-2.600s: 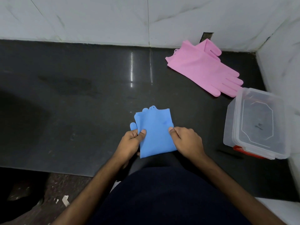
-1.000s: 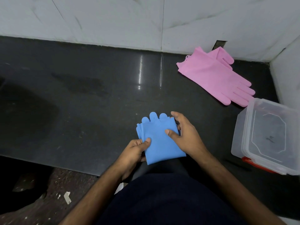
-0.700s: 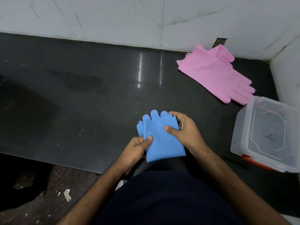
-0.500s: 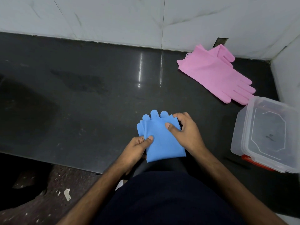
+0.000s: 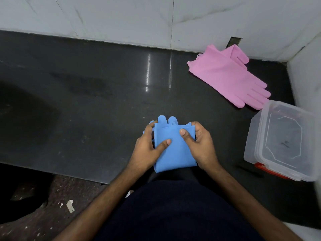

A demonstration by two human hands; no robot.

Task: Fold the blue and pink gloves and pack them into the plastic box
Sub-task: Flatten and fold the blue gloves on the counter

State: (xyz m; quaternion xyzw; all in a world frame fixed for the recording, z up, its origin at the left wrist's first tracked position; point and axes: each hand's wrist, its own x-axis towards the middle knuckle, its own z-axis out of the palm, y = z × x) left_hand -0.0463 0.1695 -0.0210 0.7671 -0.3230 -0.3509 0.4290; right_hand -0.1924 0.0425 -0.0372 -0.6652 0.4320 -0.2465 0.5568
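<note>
At counter's near edge, folded blue rubber gloves [image 5: 173,146] are now pinched by both left hand [image 5: 149,150] and right hand [image 5: 199,145], left grip shifted up, so box packing looks next.

hands [image 5: 147,148] 2 | blue gloves [image 5: 175,150] 1 bundle | pink gloves [image 5: 227,75] 2 | plastic box [image 5: 281,140] 1

Blue gloves [image 5: 174,146]; pink gloves [image 5: 225,75]; clear plastic box [image 5: 257,136], red latch [image 5: 264,169]; dark grey counter [image 5: 86,101]; white marbled wall [image 5: 121,18].

Both hands [image 5: 173,146] grip folded blue gloves [image 5: 174,150]; box [image 5: 278,141] seemingly lidded.
</note>
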